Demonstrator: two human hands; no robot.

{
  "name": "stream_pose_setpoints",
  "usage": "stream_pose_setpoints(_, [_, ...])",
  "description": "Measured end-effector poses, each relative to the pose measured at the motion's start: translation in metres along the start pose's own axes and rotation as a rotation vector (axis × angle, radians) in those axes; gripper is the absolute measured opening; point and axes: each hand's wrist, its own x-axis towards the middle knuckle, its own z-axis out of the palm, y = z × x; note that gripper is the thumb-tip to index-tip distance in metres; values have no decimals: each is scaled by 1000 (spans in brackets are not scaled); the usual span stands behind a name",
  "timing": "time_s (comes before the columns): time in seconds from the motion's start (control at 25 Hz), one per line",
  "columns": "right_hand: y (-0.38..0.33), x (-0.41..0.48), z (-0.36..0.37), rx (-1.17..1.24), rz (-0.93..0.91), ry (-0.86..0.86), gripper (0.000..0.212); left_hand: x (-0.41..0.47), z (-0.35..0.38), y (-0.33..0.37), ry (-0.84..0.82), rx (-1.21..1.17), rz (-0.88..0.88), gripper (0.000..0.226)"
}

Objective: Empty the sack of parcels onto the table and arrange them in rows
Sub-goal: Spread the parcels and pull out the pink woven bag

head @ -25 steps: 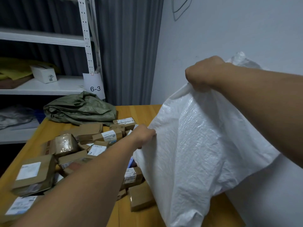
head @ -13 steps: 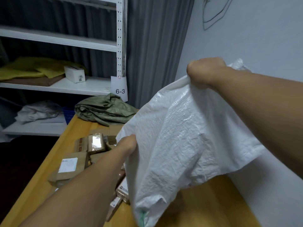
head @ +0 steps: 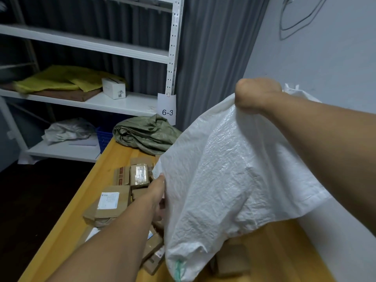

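A white woven sack (head: 227, 180) hangs upside down over the wooden table (head: 280, 247), slack and crumpled. My right hand (head: 256, 94) grips its upper corner, held high. My left hand (head: 158, 192) pinches the sack's left edge lower down. Several brown cardboard parcels (head: 114, 202) with white labels lie in a loose heap on the table to the left of the sack and under my left arm. One more parcel (head: 232, 259) lies under the sack's lower edge. The sack hides the middle of the table.
A crumpled green sack (head: 146, 135) lies at the table's far end. White shelving (head: 122, 102) stands behind, with yellow bags, a small white box (head: 114, 89) and a tag reading 6-3. A grey curtain and a wall close the right side.
The view has swung right and the table sits lower left. The sack has been lifted and drawn left, both hands still gripping it. More bare table shows beneath its lower edge.
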Motion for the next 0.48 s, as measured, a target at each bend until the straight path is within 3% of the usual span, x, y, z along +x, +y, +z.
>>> stream_pose_setpoints(0.12, [-7,5,-11,61,9,55,11,5,-4,-2,21,-29,17,42])
stream_pose_setpoints(0.4, [-13,9,-16,119,53,64,12,33,-15,0,-12,-148,8,74])
stream_pose_setpoints(0.48, [-9,11,-15,126,76,72,13,42,-19,-2,21,-173,22,72])
